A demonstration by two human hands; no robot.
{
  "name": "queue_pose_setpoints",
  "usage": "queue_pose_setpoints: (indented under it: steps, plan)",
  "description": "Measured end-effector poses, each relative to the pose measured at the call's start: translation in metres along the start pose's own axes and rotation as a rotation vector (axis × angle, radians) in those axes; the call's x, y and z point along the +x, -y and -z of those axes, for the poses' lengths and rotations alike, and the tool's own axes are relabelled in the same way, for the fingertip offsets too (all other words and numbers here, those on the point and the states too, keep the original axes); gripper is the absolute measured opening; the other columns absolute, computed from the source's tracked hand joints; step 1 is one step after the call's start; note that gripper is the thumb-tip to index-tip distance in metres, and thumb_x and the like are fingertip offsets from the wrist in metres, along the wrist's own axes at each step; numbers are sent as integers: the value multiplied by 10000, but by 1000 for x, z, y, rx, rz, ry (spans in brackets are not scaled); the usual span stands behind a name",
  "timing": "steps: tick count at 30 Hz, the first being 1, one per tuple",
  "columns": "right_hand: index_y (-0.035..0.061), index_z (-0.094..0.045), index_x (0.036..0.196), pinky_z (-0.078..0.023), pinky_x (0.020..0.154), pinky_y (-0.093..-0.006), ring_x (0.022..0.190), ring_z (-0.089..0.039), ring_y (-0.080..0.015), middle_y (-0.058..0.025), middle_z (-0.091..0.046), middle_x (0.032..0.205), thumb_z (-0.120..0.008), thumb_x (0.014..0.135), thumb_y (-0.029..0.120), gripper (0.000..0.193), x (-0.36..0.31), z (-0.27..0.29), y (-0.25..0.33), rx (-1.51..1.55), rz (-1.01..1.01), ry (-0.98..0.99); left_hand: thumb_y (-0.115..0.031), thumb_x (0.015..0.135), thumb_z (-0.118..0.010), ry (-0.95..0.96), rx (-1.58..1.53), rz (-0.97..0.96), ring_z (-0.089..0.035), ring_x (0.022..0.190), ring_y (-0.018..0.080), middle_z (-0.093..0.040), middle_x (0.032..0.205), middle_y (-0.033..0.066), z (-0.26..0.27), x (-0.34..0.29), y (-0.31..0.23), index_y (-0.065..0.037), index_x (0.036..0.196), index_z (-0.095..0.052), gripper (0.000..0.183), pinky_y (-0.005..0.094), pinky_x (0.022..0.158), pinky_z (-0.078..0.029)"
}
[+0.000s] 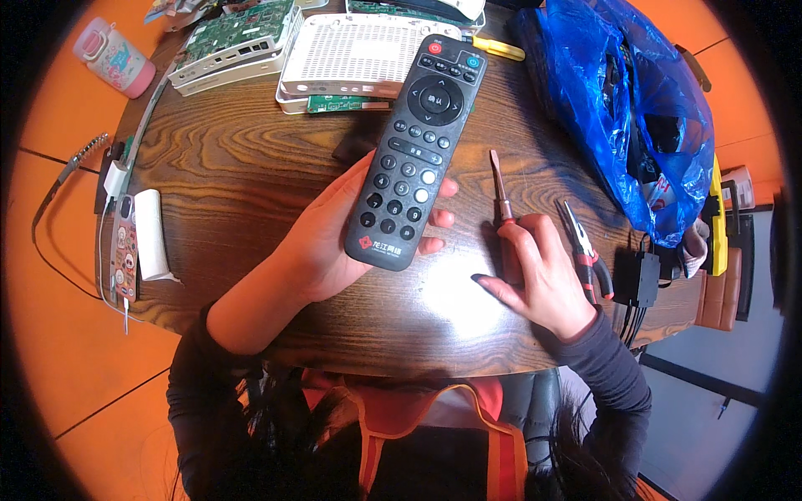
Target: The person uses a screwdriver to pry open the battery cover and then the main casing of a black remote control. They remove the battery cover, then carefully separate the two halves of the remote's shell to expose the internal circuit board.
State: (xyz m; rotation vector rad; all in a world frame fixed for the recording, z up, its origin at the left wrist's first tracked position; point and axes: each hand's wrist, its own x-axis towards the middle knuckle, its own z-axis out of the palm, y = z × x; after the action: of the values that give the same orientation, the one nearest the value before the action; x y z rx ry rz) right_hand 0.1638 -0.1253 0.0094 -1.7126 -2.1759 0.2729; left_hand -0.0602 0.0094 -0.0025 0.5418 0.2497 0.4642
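My left hand [322, 238] holds up a long black remote control [393, 167], its button side facing me. The fingertips show past the remote's right edge. On the table to the right lies a flat-blade screwdriver [499, 185], tip pointing away from me. My right hand [547, 275] is curled over its dark red handle, thumb on the near left side; part of the handle is hidden under the fingers. Just right of that hand rest long-nose pliers [582, 242] with red and black grips.
White device casings [359, 58] and a green circuit board [242, 37] stand at the back, beside a yellow-handled tool [499, 48]. A blue plastic bag [635, 108] fills the far right, with a black adapter [642, 280] nearer. Leftward are a phone [125, 242], a white roll [153, 234] and a pink bottle [117, 58].
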Motion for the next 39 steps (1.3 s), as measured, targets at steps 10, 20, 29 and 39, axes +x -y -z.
queue_pose_setpoints:
  steps: [10, 20, 29, 39]
  plan:
    - [68, -595, 834, -394, 475, -278, 508, -475, -157, -19, -516, 681, -730, 535, 146, 337, 0, 71, 91, 262, 396, -166, -439, 975, -321, -4, 95, 30, -611, 999, 287, -549, 1214, 156, 1, -4, -3, -91, 1344, -372, 510, 421, 857, -507]
    - [100, -568, 736, -422, 481, -282, 558, -494, -179, -55, -557, 697, -717, 465, 183, 320, 18, 117, 134, 204, 115, -184, -325, 986, -365, 82, 75, -107, -596, 1055, 341, -532, 1242, 219, 11, 0, 3, -84, 1366, -345, 450, 430, 904, -496]
    - [95, -597, 764, -452, 513, -300, 559, -513, -189, -62, -588, 750, -689, 604, 172, 200, 0, 112, 126, 187, 192, -161, -274, 995, -350, 83, 58, -85, -609, 1030, 323, -564, 1193, 205, 9, 1, 4, -62, 1320, -383, 389, 428, 897, -502]
    - [-8, -451, 1251, -487, 710, -305, 872, -580, -238, -175, -533, 1100, -743, 696, 161, 649, 52, 18, 66, 282, -114, -404, -186, 995, -375, -203, 274, -143, -603, 1019, 228, -565, 1169, 126, -4, 1, 10, -94, 1361, -311, 383, 368, 823, -526]
